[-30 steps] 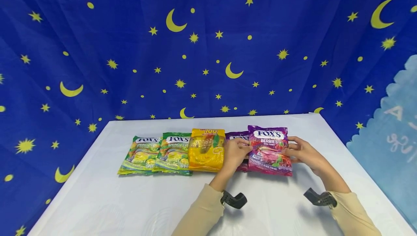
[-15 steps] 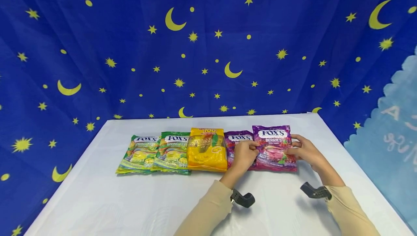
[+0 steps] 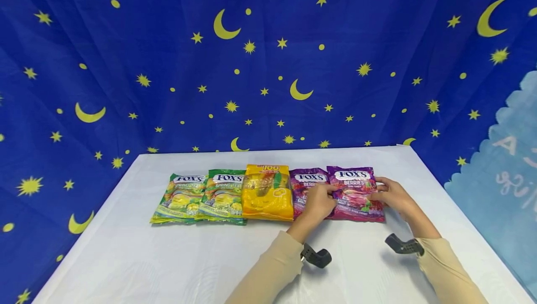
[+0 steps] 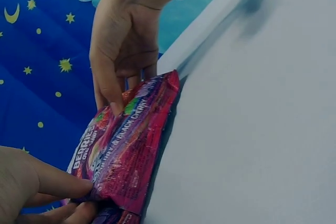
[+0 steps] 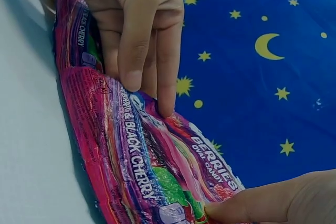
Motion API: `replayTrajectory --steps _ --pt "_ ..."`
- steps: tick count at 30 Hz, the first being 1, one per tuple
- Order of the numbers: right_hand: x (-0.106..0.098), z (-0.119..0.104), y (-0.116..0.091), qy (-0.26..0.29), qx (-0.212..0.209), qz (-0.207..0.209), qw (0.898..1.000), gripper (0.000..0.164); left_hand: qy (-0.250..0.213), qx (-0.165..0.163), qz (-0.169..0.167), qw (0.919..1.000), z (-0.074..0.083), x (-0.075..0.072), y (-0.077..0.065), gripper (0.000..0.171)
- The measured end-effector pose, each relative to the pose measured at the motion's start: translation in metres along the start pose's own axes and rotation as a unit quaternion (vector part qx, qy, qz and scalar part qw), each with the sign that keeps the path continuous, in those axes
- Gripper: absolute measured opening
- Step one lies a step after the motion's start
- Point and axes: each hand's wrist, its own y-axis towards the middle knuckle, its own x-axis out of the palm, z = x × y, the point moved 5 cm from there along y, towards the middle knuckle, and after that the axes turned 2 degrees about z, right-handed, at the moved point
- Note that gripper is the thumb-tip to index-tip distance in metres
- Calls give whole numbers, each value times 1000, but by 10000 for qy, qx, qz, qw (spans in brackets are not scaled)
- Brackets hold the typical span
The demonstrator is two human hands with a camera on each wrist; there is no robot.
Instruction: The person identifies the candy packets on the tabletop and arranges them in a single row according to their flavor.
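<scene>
At the right end of a row lies a purple candy bag [image 3: 354, 197] marked Fox's Berries. My left hand [image 3: 318, 203] pinches its left edge, thumb on the printed face and fingers tucked under, as the left wrist view shows. On the opposite edge my right hand [image 3: 394, 199] grips with the thumb in front and the other fingers behind. A second purple candy bag [image 3: 299, 190] lies directly to the left, partly covered by my left hand. In the right wrist view, the gripped bag [image 5: 142, 150] overlaps this neighbour [image 5: 71, 30].
Left of the purple bags, a yellow candy bag [image 3: 268, 201] lies on the white table [image 3: 168, 262]. Beyond it are two green candy bags, one [image 3: 222, 196] overlapping the other [image 3: 178, 201]. A blue curtain [image 3: 260, 61] with stars and moons hangs behind the table.
The gripped purple bag has moved right and come down flatter beside the second purple bag, which shows more now. Both hands still hold it; the left hand has shifted right.
</scene>
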Motion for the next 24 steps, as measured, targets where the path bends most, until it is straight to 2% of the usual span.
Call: replayTrajectory --steps 3,5,9,12,19,24 --pt "0 1 2 -17 -17 37 10000 79 151 151 68 9997 2 2 -1 36" --pt "0 2 2 -11 -37 77 10000 78 537 298 191 9979 4 3 -4 36" --pt "2 1 2 -22 -32 183 9998 75 1539 486 492 9857 8 3 -9 34" --pt "2 0 2 -28 -36 241 9997 73 1951 609 576 9772 9 4 -11 34" --pt "1 1 -1 -105 13 351 9993 71 2085 920 233 9734 11 6 -13 35" --pt "2 -4 -5 -398 -63 416 9983 69 1902 1109 -356 9748 12 -3 -19 43"
